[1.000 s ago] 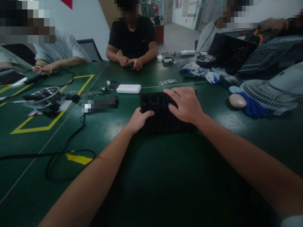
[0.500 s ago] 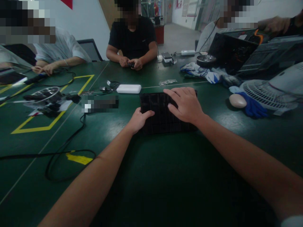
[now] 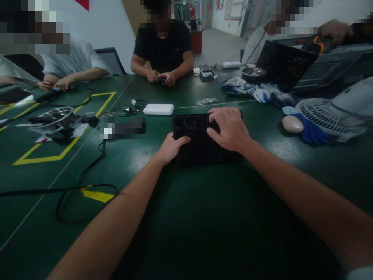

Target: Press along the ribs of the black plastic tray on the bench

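Black rectangular panel [image 3: 201, 152] on the dark-green tabletop [image 3: 192, 206] is touched by the left hand [image 3: 170, 149], grip not tellable, and the right hand [image 3: 231, 129], thumb and forefinger parted; handling seems unfinished, the remainder unshown.

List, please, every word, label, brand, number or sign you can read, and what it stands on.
No text can be read.
Black rectangular object: no legible marking.
Yellow strip: any marks too blurred.
Black shirt: chest mark too small.
Wall posters: too small and blurred.
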`<state>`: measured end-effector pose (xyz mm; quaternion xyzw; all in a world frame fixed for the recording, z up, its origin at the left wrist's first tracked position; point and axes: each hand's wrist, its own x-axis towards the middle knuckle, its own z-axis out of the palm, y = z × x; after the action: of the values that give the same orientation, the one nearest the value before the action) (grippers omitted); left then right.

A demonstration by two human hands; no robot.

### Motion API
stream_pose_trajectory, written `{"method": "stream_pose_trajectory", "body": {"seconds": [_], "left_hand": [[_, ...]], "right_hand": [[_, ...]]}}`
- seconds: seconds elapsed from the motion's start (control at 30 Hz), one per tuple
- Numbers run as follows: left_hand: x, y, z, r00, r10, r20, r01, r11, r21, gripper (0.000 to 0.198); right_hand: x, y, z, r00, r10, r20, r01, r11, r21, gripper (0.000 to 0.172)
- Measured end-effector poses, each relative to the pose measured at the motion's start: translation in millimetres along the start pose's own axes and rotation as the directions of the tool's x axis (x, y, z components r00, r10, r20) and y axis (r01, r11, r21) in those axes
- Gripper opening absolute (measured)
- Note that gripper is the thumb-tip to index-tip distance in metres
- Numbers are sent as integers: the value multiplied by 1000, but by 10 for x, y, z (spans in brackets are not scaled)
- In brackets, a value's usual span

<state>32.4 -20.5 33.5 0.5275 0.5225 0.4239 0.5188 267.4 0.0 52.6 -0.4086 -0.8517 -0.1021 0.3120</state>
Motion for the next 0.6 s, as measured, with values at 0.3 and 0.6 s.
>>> {"method": "stream_pose_trajectory", "body": {"seconds": [0.3,0.6], "left_hand": [[30,-35,-12,1000,2,1,-2,1000,-28,35],[35,-52,-24,1000,1,-4,-1,1000,-16,36]], "right_hand": [[-17,-17,-25,998,-66,-14,65,997,-28,16],[-13,-17,-4,997,-59,-54,58,998,-7,13]]}}
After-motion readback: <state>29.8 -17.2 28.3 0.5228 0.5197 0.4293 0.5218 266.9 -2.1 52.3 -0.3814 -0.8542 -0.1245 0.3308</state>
